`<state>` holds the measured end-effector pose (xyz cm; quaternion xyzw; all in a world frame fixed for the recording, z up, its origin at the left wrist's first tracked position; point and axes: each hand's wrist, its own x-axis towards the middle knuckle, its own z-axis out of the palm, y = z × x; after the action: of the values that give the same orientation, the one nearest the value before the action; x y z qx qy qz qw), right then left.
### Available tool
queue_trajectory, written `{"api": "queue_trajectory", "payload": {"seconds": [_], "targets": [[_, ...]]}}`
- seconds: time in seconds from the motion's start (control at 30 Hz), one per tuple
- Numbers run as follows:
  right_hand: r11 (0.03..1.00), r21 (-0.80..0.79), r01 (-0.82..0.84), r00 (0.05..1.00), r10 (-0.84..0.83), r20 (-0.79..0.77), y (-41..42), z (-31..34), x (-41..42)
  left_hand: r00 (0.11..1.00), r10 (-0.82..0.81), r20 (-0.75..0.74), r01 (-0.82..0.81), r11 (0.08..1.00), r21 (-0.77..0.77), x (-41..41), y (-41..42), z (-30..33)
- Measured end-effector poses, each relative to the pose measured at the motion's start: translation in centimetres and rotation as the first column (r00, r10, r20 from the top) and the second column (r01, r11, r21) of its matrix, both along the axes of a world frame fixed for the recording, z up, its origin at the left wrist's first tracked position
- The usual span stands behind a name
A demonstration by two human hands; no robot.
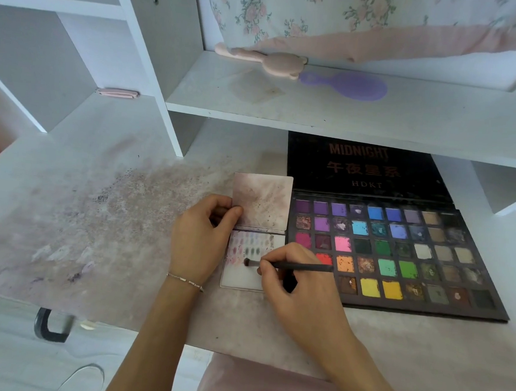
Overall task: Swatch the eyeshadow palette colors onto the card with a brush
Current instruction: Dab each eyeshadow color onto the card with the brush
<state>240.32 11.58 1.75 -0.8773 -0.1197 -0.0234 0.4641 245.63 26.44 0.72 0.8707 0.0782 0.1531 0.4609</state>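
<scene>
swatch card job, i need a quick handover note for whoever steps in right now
Left hand: fingers pinch the card's raised flap and steady it.
Right hand: holds the brush, tip on the card just under the swatches.
Palette: open on the desk, right of the card.
Done: a few rows of swatches across the card's top.
Left: the card's bare lower part; many palette colours likely remain.

One head-worn wide-angle view looks forward and down, close over the desk (96,214), with shelves (317,114) behind.
</scene>
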Motion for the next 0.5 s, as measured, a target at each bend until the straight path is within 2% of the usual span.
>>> {"api": "queue_trajectory", "payload": {"seconds": [0.5], "targets": [[1.0,0.011,0.004,1.0,-0.004,0.002,0.05,-0.05,0.09,1.0,-0.005,0.004,0.005,1.0,-0.003,0.01,-0.04,0.09]]}}
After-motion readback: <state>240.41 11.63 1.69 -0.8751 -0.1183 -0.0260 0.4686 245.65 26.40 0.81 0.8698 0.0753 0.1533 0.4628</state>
